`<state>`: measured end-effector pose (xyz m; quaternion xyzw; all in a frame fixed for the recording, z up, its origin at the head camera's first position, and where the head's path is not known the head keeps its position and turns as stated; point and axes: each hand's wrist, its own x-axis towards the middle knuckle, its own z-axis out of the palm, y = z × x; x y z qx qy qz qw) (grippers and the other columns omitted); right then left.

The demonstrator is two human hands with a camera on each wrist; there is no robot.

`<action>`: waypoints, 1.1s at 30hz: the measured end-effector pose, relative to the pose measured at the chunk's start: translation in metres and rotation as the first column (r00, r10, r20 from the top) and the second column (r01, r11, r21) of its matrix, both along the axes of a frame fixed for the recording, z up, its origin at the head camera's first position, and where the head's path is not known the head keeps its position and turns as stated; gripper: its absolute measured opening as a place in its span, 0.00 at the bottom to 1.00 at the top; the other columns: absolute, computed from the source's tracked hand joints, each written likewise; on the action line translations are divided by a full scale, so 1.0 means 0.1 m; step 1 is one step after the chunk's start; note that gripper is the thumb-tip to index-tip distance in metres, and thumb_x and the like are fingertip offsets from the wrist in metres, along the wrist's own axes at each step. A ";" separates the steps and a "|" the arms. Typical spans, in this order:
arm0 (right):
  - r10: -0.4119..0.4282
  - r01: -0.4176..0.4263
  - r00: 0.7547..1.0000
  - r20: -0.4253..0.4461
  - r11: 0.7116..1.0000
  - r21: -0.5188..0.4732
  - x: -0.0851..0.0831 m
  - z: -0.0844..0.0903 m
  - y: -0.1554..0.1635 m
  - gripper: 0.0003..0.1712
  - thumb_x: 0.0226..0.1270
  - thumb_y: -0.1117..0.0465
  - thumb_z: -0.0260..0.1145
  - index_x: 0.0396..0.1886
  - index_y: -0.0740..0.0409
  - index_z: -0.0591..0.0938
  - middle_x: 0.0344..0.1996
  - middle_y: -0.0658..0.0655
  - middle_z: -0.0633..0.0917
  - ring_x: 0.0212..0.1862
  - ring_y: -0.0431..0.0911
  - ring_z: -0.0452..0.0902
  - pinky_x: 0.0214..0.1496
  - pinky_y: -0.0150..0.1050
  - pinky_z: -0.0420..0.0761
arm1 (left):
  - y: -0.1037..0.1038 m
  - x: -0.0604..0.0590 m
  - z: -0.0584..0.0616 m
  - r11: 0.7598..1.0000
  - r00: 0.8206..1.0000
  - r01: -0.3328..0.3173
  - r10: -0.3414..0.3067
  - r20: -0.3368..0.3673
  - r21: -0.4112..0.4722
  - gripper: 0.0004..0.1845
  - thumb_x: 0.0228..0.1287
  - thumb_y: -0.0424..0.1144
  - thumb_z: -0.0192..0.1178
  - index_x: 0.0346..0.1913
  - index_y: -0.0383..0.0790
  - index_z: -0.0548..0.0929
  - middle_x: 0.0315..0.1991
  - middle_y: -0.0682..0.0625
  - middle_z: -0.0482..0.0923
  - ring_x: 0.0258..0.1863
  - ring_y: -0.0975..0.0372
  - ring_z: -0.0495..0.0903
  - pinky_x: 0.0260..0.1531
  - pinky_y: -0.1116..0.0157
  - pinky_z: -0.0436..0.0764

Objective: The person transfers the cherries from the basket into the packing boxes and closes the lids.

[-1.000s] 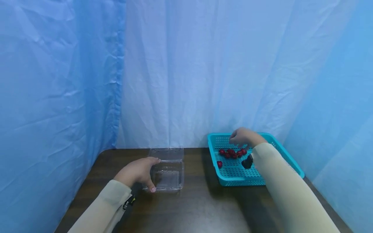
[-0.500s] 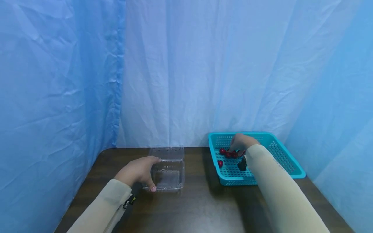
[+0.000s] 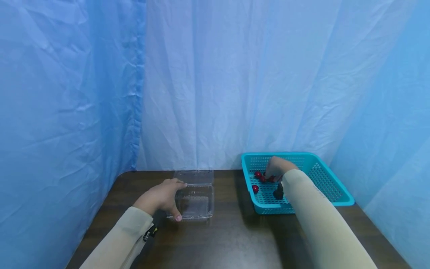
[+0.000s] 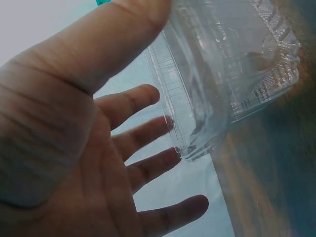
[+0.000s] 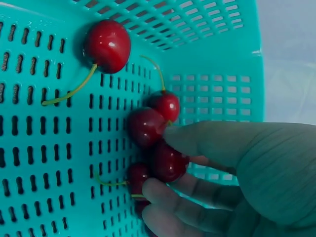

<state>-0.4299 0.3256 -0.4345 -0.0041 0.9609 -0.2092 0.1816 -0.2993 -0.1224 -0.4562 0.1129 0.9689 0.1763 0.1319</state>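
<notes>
Some cherries (image 5: 147,127) hide behind the right hand (image 3: 278,167), its fingers (image 5: 177,200) seemingly pinching one, the left hand (image 3: 162,196) splayed at a container (image 3: 198,205).

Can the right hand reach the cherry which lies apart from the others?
Probably yes: the right hand touches other cherries, but it is inside the basket and nothing covers that cherry.

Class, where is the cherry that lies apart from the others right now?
In the head view, the lone cherry lies in the turquoise basket, near its left wall, on the near side of the clustered cherries at the right hand.
</notes>
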 end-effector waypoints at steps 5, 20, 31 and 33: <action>-0.014 0.014 1.000 -0.003 1.000 0.011 0.00 -0.01 -0.01 0.04 0.77 0.66 0.73 0.38 0.57 0.91 0.39 0.61 0.91 0.40 0.55 0.91 0.34 0.43 0.92 | 0.01 0.00 0.00 1.000 1.000 0.008 -0.008 -0.008 -0.015 0.69 0.35 0.49 0.98 0.87 0.50 0.73 0.83 0.41 0.69 0.81 0.41 0.70 0.66 0.38 0.88; 0.034 -0.034 0.999 -0.035 0.999 0.004 0.03 0.19 -0.03 0.10 0.77 0.65 0.72 0.31 0.55 0.88 0.29 0.58 0.88 0.29 0.50 0.79 0.33 0.45 0.86 | -0.01 0.00 -0.04 0.999 0.999 -0.001 0.000 -0.039 -0.035 0.68 0.32 0.49 0.98 0.85 0.50 0.76 0.84 0.39 0.71 0.82 0.39 0.71 0.68 0.33 0.85; 0.119 -0.120 0.982 -0.145 0.993 0.000 0.29 0.66 -0.33 0.08 0.77 0.63 0.70 0.33 0.55 0.84 0.27 0.52 0.82 0.30 0.46 0.77 0.34 0.39 0.82 | 0.01 0.00 -0.04 1.000 0.999 -0.010 0.009 -0.034 -0.025 0.69 0.31 0.49 0.98 0.85 0.50 0.76 0.86 0.38 0.68 0.84 0.37 0.68 0.71 0.31 0.82; 0.141 -0.139 0.974 -0.178 0.990 0.023 0.35 0.73 -0.44 0.06 0.77 0.61 0.71 0.45 0.60 0.89 0.36 0.56 0.87 0.36 0.49 0.83 0.38 0.40 0.86 | 0.00 0.00 -0.04 1.000 0.999 -0.008 0.007 -0.032 -0.023 0.69 0.32 0.49 0.98 0.86 0.50 0.75 0.86 0.38 0.67 0.85 0.37 0.67 0.72 0.31 0.82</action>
